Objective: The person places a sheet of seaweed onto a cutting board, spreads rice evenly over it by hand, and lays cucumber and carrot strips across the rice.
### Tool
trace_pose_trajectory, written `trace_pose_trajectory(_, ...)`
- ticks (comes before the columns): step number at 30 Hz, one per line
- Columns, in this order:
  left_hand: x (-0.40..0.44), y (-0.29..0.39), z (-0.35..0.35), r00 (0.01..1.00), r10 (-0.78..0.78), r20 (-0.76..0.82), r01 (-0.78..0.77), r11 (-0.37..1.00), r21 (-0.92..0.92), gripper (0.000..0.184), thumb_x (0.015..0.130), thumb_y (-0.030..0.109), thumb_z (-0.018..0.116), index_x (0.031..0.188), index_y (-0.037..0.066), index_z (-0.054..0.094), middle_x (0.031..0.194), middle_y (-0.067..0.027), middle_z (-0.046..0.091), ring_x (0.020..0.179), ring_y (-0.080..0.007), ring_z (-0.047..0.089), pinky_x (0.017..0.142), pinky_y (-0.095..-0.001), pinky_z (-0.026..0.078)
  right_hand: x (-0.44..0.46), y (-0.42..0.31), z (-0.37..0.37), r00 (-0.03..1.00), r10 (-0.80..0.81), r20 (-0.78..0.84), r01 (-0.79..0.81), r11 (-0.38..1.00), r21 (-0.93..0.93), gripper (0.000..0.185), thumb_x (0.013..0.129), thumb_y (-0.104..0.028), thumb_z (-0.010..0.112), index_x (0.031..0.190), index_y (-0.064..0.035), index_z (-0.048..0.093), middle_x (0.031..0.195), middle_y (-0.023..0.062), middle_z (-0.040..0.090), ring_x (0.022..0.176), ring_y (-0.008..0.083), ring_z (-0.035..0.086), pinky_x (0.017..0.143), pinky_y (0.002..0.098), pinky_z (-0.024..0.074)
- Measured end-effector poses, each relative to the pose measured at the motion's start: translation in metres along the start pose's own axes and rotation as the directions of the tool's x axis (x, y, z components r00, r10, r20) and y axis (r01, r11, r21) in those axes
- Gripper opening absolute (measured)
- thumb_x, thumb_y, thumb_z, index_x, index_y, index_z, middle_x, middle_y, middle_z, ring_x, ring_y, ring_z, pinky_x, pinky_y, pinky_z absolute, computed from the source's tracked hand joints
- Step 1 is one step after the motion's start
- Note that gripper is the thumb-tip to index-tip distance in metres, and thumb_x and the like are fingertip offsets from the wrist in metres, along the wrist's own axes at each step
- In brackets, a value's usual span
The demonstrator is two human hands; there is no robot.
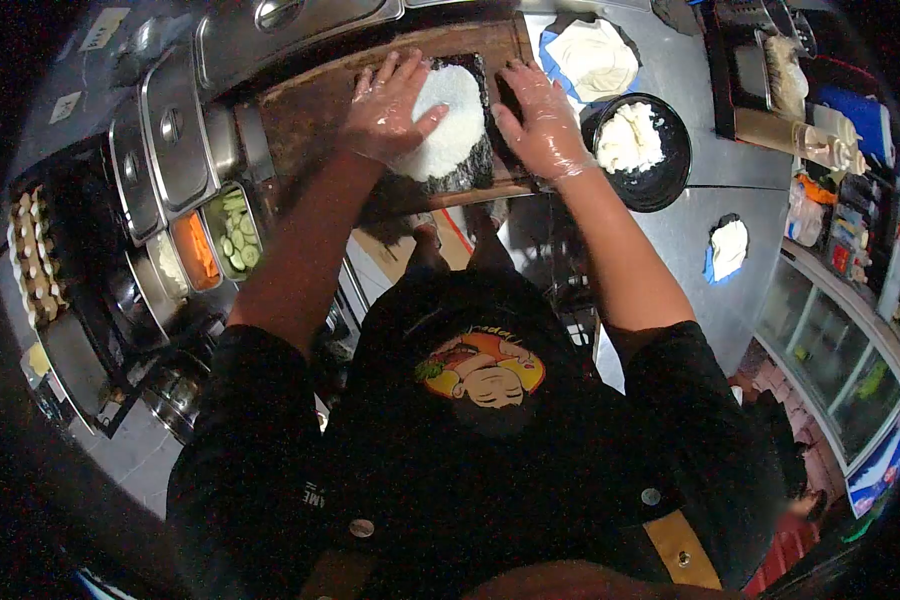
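A flattened white layer of rice (448, 125) lies on a dark nori sheet (478, 160), which rests on the brown wooden board (305, 120). My left hand (385, 105), in a clear plastic glove, is spread over the rice's left side, thumb on the rice. Also gloved, my right hand (543, 122) is at the sheet's right edge, fingers stretched forward and apart from the thumb; nothing shows in it. Just right of it stands a black bowl (678, 165) holding a white mound of rice (630, 138).
Left are lidded steel pans (175, 150) and containers of carrot strips (198, 255) and cucumber slices (238, 230). A white cloth (595, 60) lies behind the bowl, another cloth (730, 247) on the steel counter (660, 260). Bottles (805, 140) and a glass-door fridge (830, 345) are right.
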State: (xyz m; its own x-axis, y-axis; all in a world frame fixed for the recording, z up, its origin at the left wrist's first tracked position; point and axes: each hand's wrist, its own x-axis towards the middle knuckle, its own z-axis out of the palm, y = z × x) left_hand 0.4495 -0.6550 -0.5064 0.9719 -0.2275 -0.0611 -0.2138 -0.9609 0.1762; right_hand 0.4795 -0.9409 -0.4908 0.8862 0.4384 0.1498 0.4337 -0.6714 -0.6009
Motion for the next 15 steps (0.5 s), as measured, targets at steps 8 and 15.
trace_pose_trajectory(8, 0.021, 0.018, -0.005, 0.991, 0.125, -0.049, -0.127, 0.99, -0.054, 0.081, 0.111, 0.064, 0.059, 0.175, 0.015, 0.046, 0.185, -0.0082, 0.037, 0.173, -0.035, 0.029, 0.141, -0.061, 0.019, 0.003, -0.008, 0.017, 0.996, -0.019, 0.086, 0.037, 0.974, -0.221, 0.073, 0.109, -0.048, 0.069, 0.166, -0.0054, 0.053, 0.179, 0.0173, 0.044, 0.168, 0.0428, 0.036, 0.134, 0.0698, 0.0281)
trace_pose_trajectory(15, 0.046, -0.03, -0.017, 0.946, 0.323, 0.042, -0.319, 0.945, -0.07, 0.074, 0.113, 0.054, 0.063, 0.175, 0.019, 0.046, 0.187, -0.0073, 0.033, 0.173, -0.0361, 0.029, 0.141, -0.0554, 0.024, 0.009, -0.005, 0.012, 0.989, -0.021, 0.149, 0.055, 0.973, -0.223, 0.076, 0.11, -0.051, 0.064, 0.169, -0.0043, 0.051, 0.181, 0.0171, 0.042, 0.171, 0.0389, 0.033, 0.135, 0.0677, 0.0273)
